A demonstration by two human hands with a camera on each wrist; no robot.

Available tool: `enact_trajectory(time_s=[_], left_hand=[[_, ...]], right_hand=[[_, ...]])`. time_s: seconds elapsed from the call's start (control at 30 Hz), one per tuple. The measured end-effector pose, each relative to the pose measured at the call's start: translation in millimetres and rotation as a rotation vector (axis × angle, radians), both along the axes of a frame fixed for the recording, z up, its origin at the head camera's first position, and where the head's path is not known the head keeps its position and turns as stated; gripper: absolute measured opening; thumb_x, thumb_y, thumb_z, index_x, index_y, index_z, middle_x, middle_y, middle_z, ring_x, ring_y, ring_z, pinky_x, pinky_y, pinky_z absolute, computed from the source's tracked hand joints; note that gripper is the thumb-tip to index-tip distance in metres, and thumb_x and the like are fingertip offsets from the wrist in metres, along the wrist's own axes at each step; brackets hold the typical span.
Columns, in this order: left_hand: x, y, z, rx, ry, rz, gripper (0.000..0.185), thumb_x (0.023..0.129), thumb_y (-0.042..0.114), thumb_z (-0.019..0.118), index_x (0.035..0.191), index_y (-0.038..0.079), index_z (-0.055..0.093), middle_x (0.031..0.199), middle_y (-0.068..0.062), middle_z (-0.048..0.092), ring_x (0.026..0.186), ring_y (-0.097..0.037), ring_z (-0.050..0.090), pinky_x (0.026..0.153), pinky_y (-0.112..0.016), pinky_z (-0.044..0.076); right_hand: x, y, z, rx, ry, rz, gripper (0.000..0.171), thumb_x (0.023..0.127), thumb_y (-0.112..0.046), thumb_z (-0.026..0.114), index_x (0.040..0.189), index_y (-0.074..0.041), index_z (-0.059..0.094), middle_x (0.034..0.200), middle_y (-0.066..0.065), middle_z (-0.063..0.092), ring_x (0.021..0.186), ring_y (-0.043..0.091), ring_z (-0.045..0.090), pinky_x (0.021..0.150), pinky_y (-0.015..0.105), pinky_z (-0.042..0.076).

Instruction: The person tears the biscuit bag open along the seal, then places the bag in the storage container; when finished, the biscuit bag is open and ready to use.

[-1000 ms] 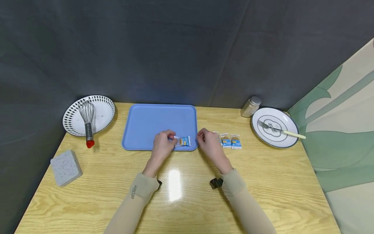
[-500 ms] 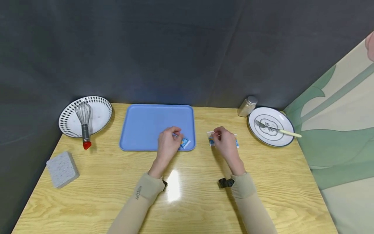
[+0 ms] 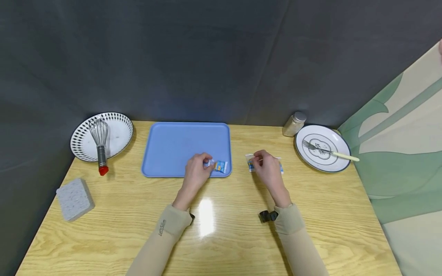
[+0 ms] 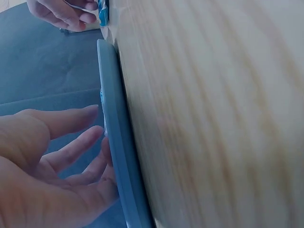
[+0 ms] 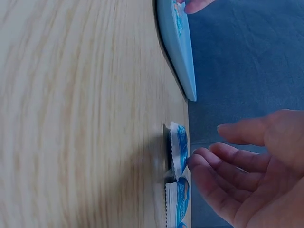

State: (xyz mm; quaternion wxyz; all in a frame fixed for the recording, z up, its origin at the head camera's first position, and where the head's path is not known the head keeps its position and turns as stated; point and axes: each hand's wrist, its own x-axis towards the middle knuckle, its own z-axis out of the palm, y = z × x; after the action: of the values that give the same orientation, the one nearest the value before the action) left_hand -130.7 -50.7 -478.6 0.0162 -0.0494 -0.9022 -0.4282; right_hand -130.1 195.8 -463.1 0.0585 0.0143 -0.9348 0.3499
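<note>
A small wrapped snack packet [image 3: 221, 166], blue and clear, lies in the front right corner of the blue tray [image 3: 176, 142]. My left hand [image 3: 197, 168] is over the tray with its fingertips right at the packet's left end. In the left wrist view its thumb and forefinger stand apart. To the right of the tray, my right hand [image 3: 268, 170] hovers over a row of similar packets [image 3: 281, 166] on the table, hiding part of them. Its fingertips reach a packet [image 5: 179, 149] in the right wrist view, the thumb held away from it.
At the left, a whisk [image 3: 101, 153] rests on a patterned plate [image 3: 119, 132], with a grey sponge [image 3: 75, 200] in front. A shaker jar [image 3: 294, 124] stands at the back right beside a plate [image 3: 304, 159] holding a fork [image 3: 340, 155]. Dark cloth [image 3: 207, 61] rises behind the table.
My right hand has moved right from the tray's edge to the packets on the table. The tray packet was turned askew half a second ago and now lies straighter, my left hand staying near it.
</note>
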Motion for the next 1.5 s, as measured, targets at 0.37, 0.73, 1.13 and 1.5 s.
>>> enact_trajectory(time_s=[0.37,0.73,1.13,1.5], left_hand=[[3.2,-1.1,4.9,-0.017,-0.060,-0.003,0.028,0.091,0.005,0.085,0.116,-0.001,0.076,0.099,-0.012,0.069,0.088,-0.029,0.064,0.082,-0.048,0.052],[9.0,42.9,19.3,0.271,0.003,-0.082,0.025,0.099,0.001,0.074,0.122,-0.009,0.072,0.114,-0.021,0.074,0.095,-0.033,0.076,0.085,-0.040,0.063],[4.9,97.0,9.5,0.398,-0.324,-0.218,0.048,0.110,0.012,0.061,0.152,-0.010,0.050,0.152,-0.028,0.054,0.130,-0.039,0.064,0.103,-0.043,0.056],[3.7,95.3,6.0,0.465,-0.344,-0.214,0.046,0.112,0.012,0.057,0.152,-0.010,0.050,0.151,-0.029,0.055,0.136,-0.042,0.058,0.109,-0.046,0.052]], right_hand=[[0.0,6.4,-0.6,0.003,0.006,-0.027,0.012,0.098,0.006,0.071,0.109,0.012,0.069,0.097,0.024,0.073,0.089,0.040,0.074,0.079,0.053,0.060],[-1.1,10.3,-2.4,0.039,-0.028,-0.033,0.015,0.098,0.004,0.072,0.110,0.012,0.070,0.100,0.024,0.074,0.092,0.039,0.073,0.081,0.052,0.059],[-5.8,2.8,-5.0,0.113,-0.105,0.020,0.025,0.099,0.003,0.073,0.120,0.016,0.068,0.107,0.027,0.075,0.100,0.041,0.074,0.087,0.051,0.059],[0.0,-0.2,-1.2,0.062,-0.078,0.006,0.027,0.100,0.005,0.070,0.125,0.013,0.068,0.113,0.027,0.074,0.103,0.041,0.074,0.086,0.052,0.060]])
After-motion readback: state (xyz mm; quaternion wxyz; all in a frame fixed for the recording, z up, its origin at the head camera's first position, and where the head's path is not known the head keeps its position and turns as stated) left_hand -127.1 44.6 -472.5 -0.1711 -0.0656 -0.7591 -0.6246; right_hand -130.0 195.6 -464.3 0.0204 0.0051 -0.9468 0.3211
